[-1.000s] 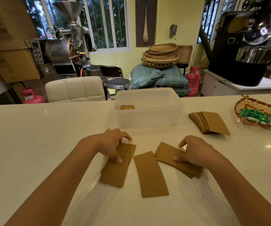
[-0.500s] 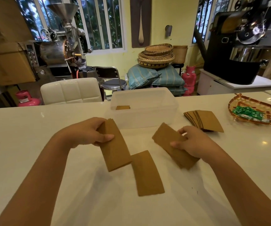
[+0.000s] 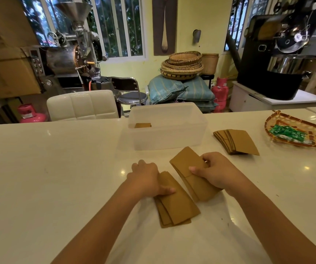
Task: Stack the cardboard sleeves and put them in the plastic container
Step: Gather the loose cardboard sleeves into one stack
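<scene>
Flat brown cardboard sleeves lie on the white table. My left hand point(image 3: 147, 178) grips the top end of a small stack of sleeves point(image 3: 178, 204) that rests on the table in front of me. Just to its right, my right hand point(image 3: 218, 172) holds a second bundle of sleeves point(image 3: 191, 168), tilted and lifted at its far end. Behind both stands the translucent plastic container point(image 3: 172, 140), with a few sleeves point(image 3: 142, 125) inside at its left. A fanned pile of more sleeves point(image 3: 237, 141) lies to the right of the container.
A woven tray point(image 3: 279, 121) with green packets point(image 3: 284, 132) sits at the table's right. Beyond the far table edge are a white chair point(image 3: 83, 105), a stool and roasting machines.
My left hand has brought its sleeves down onto the single sleeve that lay in the middle, making one stack. My right hand has moved its bundle left, closer to that stack.
</scene>
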